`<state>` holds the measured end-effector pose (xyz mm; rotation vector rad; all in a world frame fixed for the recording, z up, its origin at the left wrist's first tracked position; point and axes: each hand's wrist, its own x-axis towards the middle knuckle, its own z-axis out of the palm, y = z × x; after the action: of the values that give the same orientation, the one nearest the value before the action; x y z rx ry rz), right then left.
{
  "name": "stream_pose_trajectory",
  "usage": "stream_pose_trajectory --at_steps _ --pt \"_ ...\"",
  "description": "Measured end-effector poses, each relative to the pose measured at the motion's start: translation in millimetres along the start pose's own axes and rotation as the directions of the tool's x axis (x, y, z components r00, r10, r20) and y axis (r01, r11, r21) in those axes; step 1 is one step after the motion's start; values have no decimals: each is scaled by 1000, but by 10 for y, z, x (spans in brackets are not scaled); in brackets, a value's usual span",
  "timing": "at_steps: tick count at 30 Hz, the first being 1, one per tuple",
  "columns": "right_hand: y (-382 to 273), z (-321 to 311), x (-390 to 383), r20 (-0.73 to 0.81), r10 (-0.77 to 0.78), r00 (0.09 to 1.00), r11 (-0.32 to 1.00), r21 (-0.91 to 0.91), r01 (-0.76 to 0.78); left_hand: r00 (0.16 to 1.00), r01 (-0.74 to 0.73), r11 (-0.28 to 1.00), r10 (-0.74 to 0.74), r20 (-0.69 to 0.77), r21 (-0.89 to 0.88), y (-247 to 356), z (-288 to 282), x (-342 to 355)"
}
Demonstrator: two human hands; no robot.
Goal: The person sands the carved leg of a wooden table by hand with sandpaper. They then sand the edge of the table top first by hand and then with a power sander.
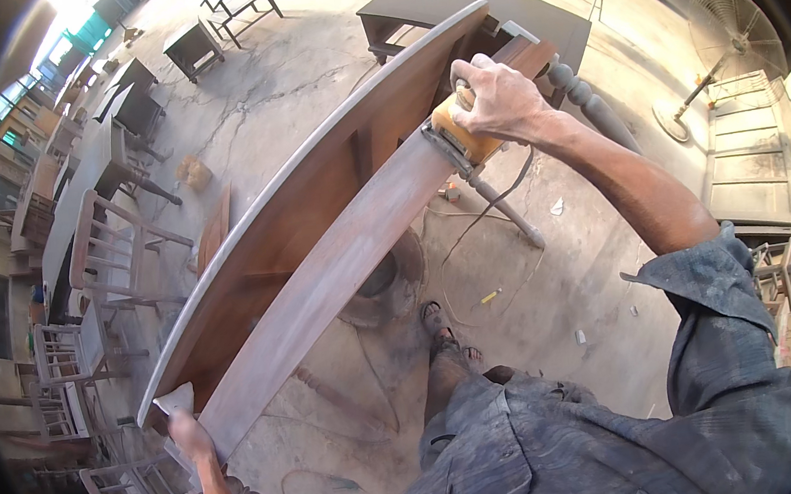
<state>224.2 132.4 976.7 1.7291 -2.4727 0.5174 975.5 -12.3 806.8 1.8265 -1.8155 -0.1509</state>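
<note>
My right hand is wrapped round a yellow power sander, which rests on the far upper end of a long, pale, dusty wooden rail with a cord trailing from it. The rail runs under a curved wooden top with a white edge and brown underside. At the lower left, my left hand grips the near end of the piece, beside a small white sheet at the corner. A grey turned leg stands out near the sander.
Wooden chairs and dark tables line the left. A dark desk stands behind. Fans and a panelled door are at right. Cords and scraps lie on the cracked concrete floor around my feet.
</note>
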Motion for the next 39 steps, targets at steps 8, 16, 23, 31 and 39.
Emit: stream_pose_trajectory --at_steps 8,16,23,31,39 --pt "-1291 178 -590 48 -270 962 954 152 260 993 -120 962 121 12 247 -711 -73 210" --pt "-145 66 -130 29 -10 1000 1000 -27 11 995 -97 933 101 7 346 -713 145 237" --pt "-789 180 -311 26 -56 998 998 -11 56 992 -123 974 129 -20 190 -596 202 168" --pt "-2517 356 -1011 63 -316 947 944 119 307 998 34 971 -44 37 236 499 -38 -50" --pt "-3108 562 -1246 60 -456 888 873 224 433 989 -129 983 117 93 131 -165 108 118"
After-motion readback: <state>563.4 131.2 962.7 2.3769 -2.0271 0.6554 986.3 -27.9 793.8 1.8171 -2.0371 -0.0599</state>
